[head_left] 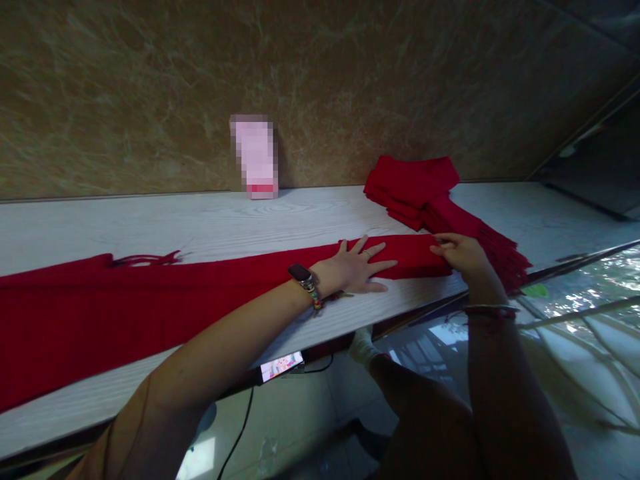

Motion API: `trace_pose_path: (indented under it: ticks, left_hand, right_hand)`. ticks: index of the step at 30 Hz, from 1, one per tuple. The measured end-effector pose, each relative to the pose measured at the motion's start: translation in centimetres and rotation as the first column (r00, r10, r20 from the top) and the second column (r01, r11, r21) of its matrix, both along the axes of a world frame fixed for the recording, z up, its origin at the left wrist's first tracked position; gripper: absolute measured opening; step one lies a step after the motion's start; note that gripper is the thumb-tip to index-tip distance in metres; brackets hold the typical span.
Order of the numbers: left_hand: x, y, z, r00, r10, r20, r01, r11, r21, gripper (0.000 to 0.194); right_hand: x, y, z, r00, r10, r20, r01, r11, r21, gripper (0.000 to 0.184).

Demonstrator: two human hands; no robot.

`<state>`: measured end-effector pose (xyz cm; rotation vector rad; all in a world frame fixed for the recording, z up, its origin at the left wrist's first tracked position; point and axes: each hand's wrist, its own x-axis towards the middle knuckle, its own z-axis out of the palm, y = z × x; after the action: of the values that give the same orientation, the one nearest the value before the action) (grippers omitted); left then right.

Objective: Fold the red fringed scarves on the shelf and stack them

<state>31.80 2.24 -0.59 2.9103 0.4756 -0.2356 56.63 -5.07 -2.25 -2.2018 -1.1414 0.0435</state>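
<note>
Seemingly mid-fold, presses red scarf (210,290) under wide-spread left hand (353,268), pinches three-o'clock end (429,261) in right hand (464,255), likely needing alignment next.

Around me the light is dim. The brown marbled wall (150,80) darkens at the upper right, the grey glossy tiled floor (310,407) carries white glare, and the pale pink rectangular object (256,150) appears pixelated.
</note>
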Motion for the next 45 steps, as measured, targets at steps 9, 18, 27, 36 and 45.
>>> trace_pose_path:
  ticks: [9,18,27,36,45]
  left_hand:
    - [0.1,0.1,-0.8,0.998,-0.026,0.061,0.022,0.998,0.057,0.063]
    - [0.0,-0.1,-0.9,0.997,-0.024,0.077,0.018,0.996,0.085,0.064]
    - [-0.3,-0.3,-2.1,0.98,-0.037,0.195,0.006,0.988,0.157,0.058]
    - [0.2,-1.2,-2.4,0.926,-0.188,0.326,0.02,0.89,0.456,0.046]
    - [0.3,-0.9,-2.5,0.957,-0.112,0.267,0.009,0.933,0.36,0.049]
  right_hand:
    - [-3.9,0.9,-0.5,0.878,0.085,0.471,-0.123,0.991,0.05,0.041]
    - [-1.8,0.4,-3.3,0.889,0.244,0.388,-0.237,0.969,-0.068,0.044]
    - [-1.9,-0.2,-2.4,0.944,0.012,0.329,-0.035,0.997,0.065,0.042]
    - [-2.1,0.2,-1.5,0.955,-0.062,0.291,0.033,0.994,0.107,0.033]
    - [-1.8,-0.2,0.0,0.915,0.014,0.402,-0.082,0.985,0.152,0.037]
